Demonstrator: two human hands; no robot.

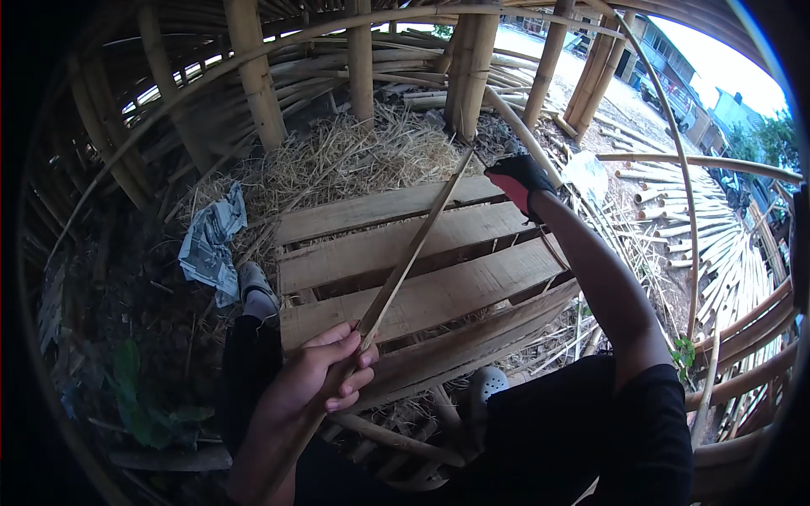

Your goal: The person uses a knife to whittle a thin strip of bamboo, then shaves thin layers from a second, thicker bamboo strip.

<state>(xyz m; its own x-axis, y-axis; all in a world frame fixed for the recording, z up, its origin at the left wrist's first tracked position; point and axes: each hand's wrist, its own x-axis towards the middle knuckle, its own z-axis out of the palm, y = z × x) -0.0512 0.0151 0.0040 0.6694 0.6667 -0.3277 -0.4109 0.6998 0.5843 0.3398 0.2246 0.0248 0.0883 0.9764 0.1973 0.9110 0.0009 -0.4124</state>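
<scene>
My bare left hand (pixel 325 371) is closed around a long split bamboo strip (pixel 409 253). The strip slants up and away over a slatted wooden crate (pixel 380 295), its far end near my other hand. A black and red glove covers my right hand (pixel 519 181), beyond the crate's far right corner. Its fingers are curled beside the strip's tip. A thin dark line shows between glove and tip, too small to name; whatever the glove grips is hidden.
Dry shavings (pixel 363 156) lie heaped behind the crate. Upright bamboo posts (pixel 472 76) stand beyond them. A crumpled printed sheet (pixel 215 244) lies at the left. Cut bamboo poles (pixel 726 253) are stacked at the right, and a curved bamboo rod (pixel 688 194) crosses that side.
</scene>
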